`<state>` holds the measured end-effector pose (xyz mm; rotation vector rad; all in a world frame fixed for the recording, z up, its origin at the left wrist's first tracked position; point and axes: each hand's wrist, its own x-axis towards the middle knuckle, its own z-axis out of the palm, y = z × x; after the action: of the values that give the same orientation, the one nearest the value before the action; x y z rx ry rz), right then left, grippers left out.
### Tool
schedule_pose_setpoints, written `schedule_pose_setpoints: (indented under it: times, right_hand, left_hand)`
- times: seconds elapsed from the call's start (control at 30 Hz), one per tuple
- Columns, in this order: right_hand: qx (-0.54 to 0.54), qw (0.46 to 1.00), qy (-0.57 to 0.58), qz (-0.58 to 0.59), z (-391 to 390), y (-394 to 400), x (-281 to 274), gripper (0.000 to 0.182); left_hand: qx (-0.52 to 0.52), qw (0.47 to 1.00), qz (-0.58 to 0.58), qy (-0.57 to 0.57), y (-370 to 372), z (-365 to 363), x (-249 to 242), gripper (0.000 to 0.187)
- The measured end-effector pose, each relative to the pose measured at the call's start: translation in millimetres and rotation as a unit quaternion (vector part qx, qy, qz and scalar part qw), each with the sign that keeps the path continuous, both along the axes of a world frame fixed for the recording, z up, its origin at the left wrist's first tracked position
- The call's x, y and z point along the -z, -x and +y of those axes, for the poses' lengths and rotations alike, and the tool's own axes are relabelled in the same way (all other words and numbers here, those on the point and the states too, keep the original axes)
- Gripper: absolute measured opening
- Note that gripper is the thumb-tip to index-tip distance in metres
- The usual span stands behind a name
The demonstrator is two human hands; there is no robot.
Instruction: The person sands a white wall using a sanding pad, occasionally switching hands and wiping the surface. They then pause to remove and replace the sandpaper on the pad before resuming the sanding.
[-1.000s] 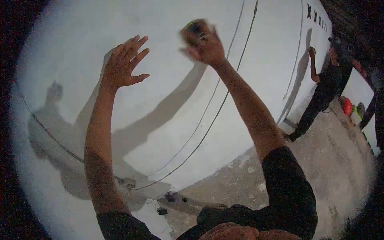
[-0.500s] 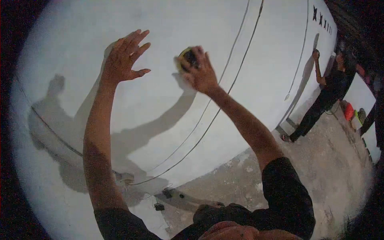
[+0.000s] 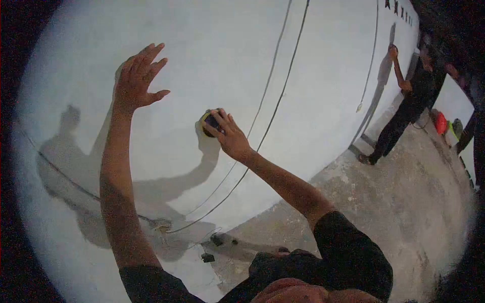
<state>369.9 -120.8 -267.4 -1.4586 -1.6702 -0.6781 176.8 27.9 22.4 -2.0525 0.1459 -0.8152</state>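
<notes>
My right hand (image 3: 232,137) is wrapped over a round black pad with a yellow rim (image 3: 209,123), which it presses to the white wall (image 3: 212,60). What kind of pad it is, I cannot tell. To its left, my left hand (image 3: 137,80) rests against the same wall with the fingers spread and nothing in them. Both arms reach up in front of me, and their shadows fall across the wall.
A dark cable (image 3: 275,111) hangs down the wall beside my right forearm to a socket (image 3: 161,225) low down. Small black adapters (image 3: 207,257) lie below. Another person (image 3: 411,96) stands at the wall on the right, one arm raised. The concrete floor (image 3: 364,187) spreads below.
My right hand has swept the pad down and to the left along the wall. My left hand appears slightly further left, and the whole view has shifted a little.
</notes>
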Motion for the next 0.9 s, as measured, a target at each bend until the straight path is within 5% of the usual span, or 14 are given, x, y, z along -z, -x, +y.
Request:
schedule_pose_setpoints:
  times: [0.07,0.17,0.27,0.33,0.4,0.47,0.53,0.6,0.67,0.73,0.8,0.87,0.9]
  right_hand:
    - [-0.042,0.998,0.019,0.031,-8.9,7.7,7.6,0.069]
    - [-0.12,0.964,0.039,0.233,-37.8,32.4,34.9,0.074]
    - [-0.248,0.796,-0.031,0.551,-88.6,58.8,83.1,0.044]
    - [-0.238,0.683,0.011,0.691,-146.1,60.4,96.5,0.048]
    - [-0.196,0.618,-0.005,0.761,-187.2,52.9,143.4,0.061]
    - [-0.2,0.586,-0.039,0.785,-221.6,34.1,199.0,0.051]
    - [-0.073,0.504,-0.006,0.86,-251.1,-8.4,265.8,0.049]
    - [-0.084,0.62,-0.039,0.779,-295.1,-50.7,280.3,0.047]
    - [0.082,0.623,-0.098,0.772,-331.9,-94.3,257.8,0.044]
    - [0.036,0.53,-0.297,0.793,-358.7,-115.2,141.6,0.046]
    - [0.037,0.705,-0.298,0.643,-416.0,-170.9,128.9,0.055]
    - [0.171,0.763,-0.275,0.56,-461.9,-187.5,50.0,0.059]
    - [0.179,0.809,-0.357,0.431,-479.8,-178.8,19.7,0.055]
  left_hand:
    - [-0.031,1.0,-0.006,0.002,1.3,2.3,-0.1,0.075]
    - [-0.019,0.999,-0.015,-0.025,-0.5,3.3,1.4,0.076]
    - [-0.002,0.999,-0.022,-0.033,-0.9,-0.4,-0.2,0.076]
    - [0.003,1.0,-0.012,-0.029,1.1,0.2,-2.0,0.078]
    - [-0.004,0.999,-0.009,-0.034,-1.7,-3.7,-4.0,0.077]
    - [0.003,0.999,-0.005,-0.04,-2.9,-1.9,-8.0,0.078]
    - [0.006,0.999,-0.003,-0.044,-3.7,-1.5,-4.7,0.078]
    - [0.004,0.999,-0.007,-0.048,-3.3,-0.7,-6.4,0.079]
    - [0.011,0.999,-0.02,-0.047,-1.8,-6.9,-6.6,0.08]
    - [0.03,0.998,-0.031,-0.041,-4.3,-10.2,-3.9,0.08]
    - [-0.008,0.999,-0.035,-0.038,0.8,-14.9,-5.3,0.08]
    - [-0.01,0.999,-0.035,-0.037,0.8,2.3,-1.6,0.08]
    - [-0.02,0.998,-0.034,-0.044,-0.8,4.8,-3.2,0.081]
